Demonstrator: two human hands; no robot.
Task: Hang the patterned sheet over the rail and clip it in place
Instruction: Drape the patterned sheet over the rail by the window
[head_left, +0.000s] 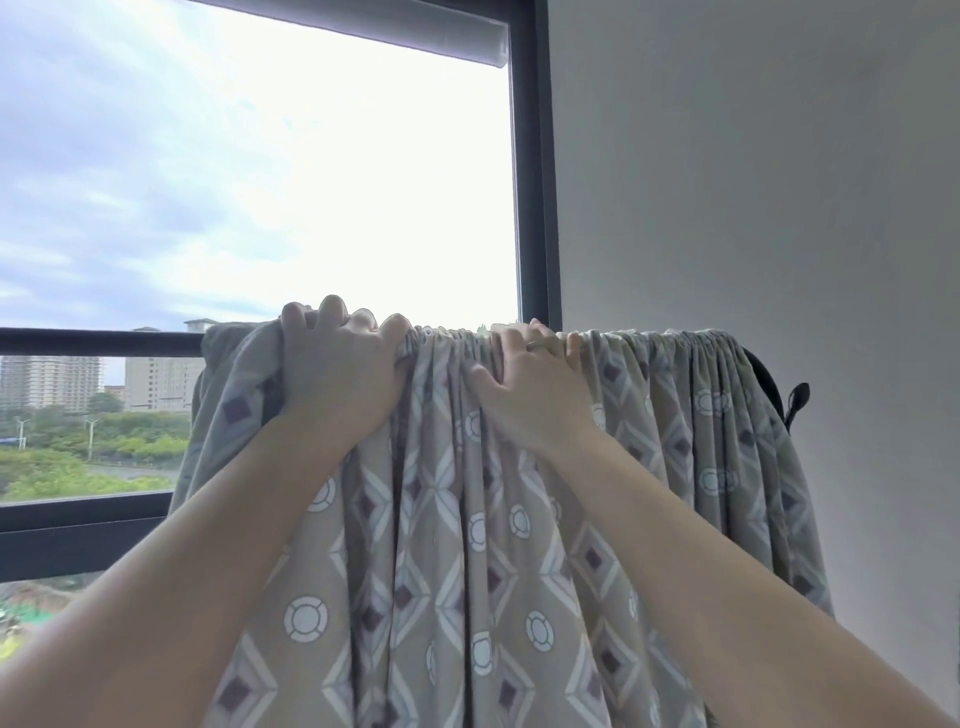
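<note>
A beige patterned sheet (441, 545) with diamonds and white rings hangs bunched in folds over a high rail, which the cloth hides along its whole top edge. My left hand (340, 364) grips the gathered top of the sheet near its left end, fingers curled over the rail. My right hand (530, 384), wearing a ring, lies on the folds at the middle of the top edge, its fingers hooked over the cloth. No clip is on the sheet where I can see it.
A black curved rack end (766, 384) with a small black clip-like piece (797, 402) sticks out at the sheet's right. A dark-framed window (535, 208) is behind, with a horizontal bar (98, 342) at left. A grey wall (779, 182) fills the right.
</note>
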